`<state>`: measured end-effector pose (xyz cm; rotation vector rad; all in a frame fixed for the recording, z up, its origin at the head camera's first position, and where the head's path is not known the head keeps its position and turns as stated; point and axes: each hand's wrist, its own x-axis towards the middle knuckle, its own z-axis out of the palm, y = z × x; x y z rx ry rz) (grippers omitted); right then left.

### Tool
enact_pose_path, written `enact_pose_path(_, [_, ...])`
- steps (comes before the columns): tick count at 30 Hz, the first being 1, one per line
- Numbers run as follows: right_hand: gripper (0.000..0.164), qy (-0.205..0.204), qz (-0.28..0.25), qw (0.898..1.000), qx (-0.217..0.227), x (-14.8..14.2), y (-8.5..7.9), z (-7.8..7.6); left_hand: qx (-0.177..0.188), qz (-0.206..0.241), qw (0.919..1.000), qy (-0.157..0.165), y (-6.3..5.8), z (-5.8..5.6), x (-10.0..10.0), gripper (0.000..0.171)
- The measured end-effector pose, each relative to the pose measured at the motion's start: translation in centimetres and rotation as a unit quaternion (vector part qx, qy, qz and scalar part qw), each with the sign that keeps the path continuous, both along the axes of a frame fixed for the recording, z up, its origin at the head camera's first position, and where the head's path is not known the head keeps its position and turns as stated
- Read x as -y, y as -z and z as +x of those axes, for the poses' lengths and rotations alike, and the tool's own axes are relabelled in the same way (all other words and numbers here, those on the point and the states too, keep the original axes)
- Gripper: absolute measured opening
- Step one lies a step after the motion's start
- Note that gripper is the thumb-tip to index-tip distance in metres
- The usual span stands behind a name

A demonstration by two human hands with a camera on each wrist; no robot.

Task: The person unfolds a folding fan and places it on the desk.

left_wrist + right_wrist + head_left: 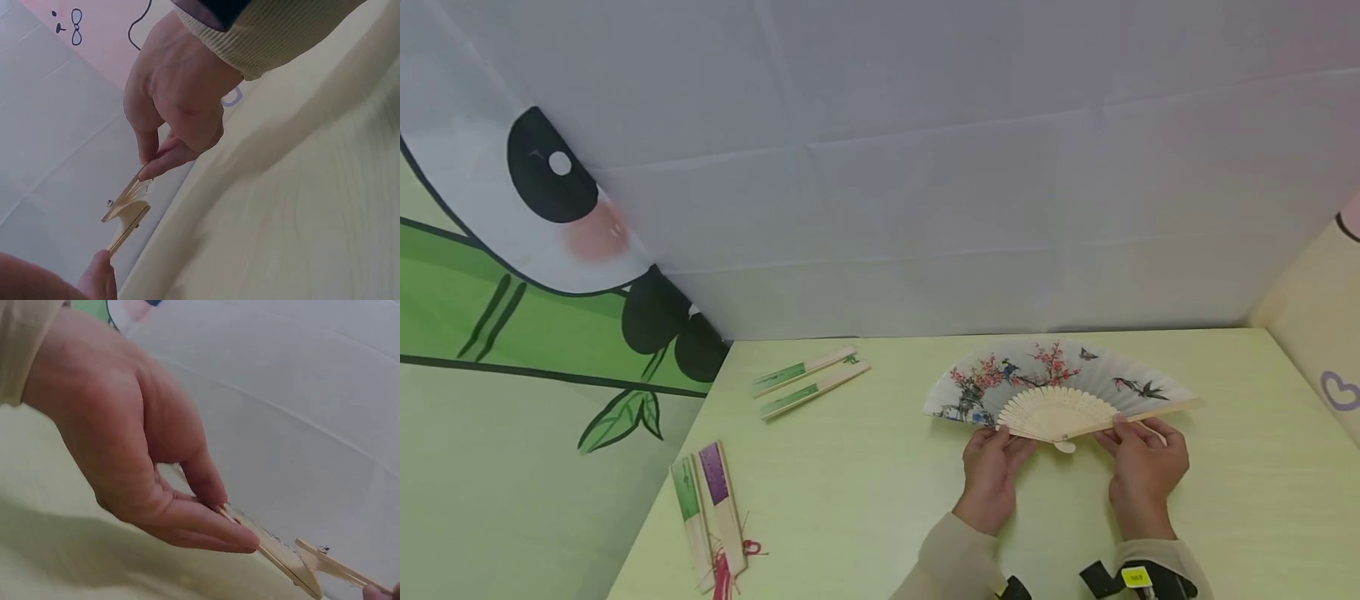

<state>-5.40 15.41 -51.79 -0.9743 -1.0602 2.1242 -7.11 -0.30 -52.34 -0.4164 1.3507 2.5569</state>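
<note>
— Two hands on one thing: where does the spread paper fan with blossom-and-bird painting and pale wooden ribs (1060, 392) lie from each grip?

— It lies open on the pale green tabletop (865, 500), just ahead of both hands, leaf arching away from the person and pivot toward them. The left hand (992, 467) pinches the left outer rib near the pivot; the right hand (1142, 467) pinches the right outer rib, thumb and fingers curled onto the stick.

— And its long axis?

— Side to side, running from one guard stick to the other. The pivot sits between the two hands, a little nearer the left one.

— So neither grip is free?

— No, both are closed on the fan. The right wrist view shows the fingertips (237, 534) pressed flat along the stick.

— Anything else nearby?

— Two closed fans with green bands (808, 382) lie well apart to the left, and more folded fans with a red tassel (711, 517) sit at the near left edge.
</note>
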Motion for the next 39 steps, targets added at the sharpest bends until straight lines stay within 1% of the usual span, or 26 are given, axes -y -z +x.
enact_pose_path(2, [0.032,-0.001,0.007,1.000,0.011,-0.8,0.4,-0.1,0.003,-0.007,0.9996,0.026,0.2,-0.3,-0.4,0.014])
enact_pose_path(5, [0.032,-0.004,0.008,1.000,0.028,-2.1,1.1,-0.4,0.004,-0.013,0.9980,0.061,0.4,-0.7,-0.8,0.005])
enact_pose_path(6, [0.032,-0.010,0.011,0.999,0.035,-2.5,1.3,-0.5,0.007,-0.011,0.9973,0.072,0.5,-0.9,-0.9,0.008])
enact_pose_path(9, [0.033,-0.019,0.009,0.999,0.048,-3.7,2.1,-0.9,0.010,-0.005,0.9947,0.102,0.8,-1.3,-1.3,0.025])
enact_pose_path(12, [0.033,-0.036,0.009,0.998,0.057,-5.0,2.3,-1.7,0.017,0.006,0.9929,0.117,0.8,-1.9,-1.8,0.034])
enact_pose_path(14, [0.033,-0.048,0.015,0.997,0.066,-5.6,2.4,-2.1,0.026,0.016,0.9924,0.119,0.7,-2.3,-2.2,0.039])
enact_pose_path(19, [0.032,-0.073,0.026,0.993,0.084,-6.9,2.2,-3.0,0.050,0.044,0.9918,0.110,0.4,-3.2,-3.3,0.052])
enact_pose_path(21, [0.031,-0.078,0.029,0.993,0.087,-7.2,2.1,-3.4,0.060,0.048,0.9918,0.102,0.4,-3.6,-3.6,0.053])
enact_pose_path(24, [0.032,-0.092,0.034,0.990,0.100,-7.7,2.0,-4.0,0.070,0.050,0.9918,0.095,0.4,-4.1,-4.0,0.050])
enact_pose_path(26, [0.041,-0.102,0.036,0.988,0.112,-7.8,2.0,-4.1,0.073,0.047,0.9916,0.096,0.4,-4.1,-3.9,0.048])
enact_pose_path(30, [0.066,-0.130,0.054,0.980,0.143,-8.1,2.0,-4.3,0.074,0.042,0.9913,0.100,0.4,-4.0,-3.8,0.048])
enact_pose_path(35, [0.070,-0.154,0.089,0.970,0.167,-8.1,2.1,-4.2,0.082,0.043,0.9907,0.100,0.3,-3.9,-3.5,0.052])
enact_pose_path(39, [0.069,-0.160,0.122,0.965,0.170,-8.0,2.2,-3.8,0.088,0.046,0.9903,0.097,0.0,-3.7,-3.3,0.056])
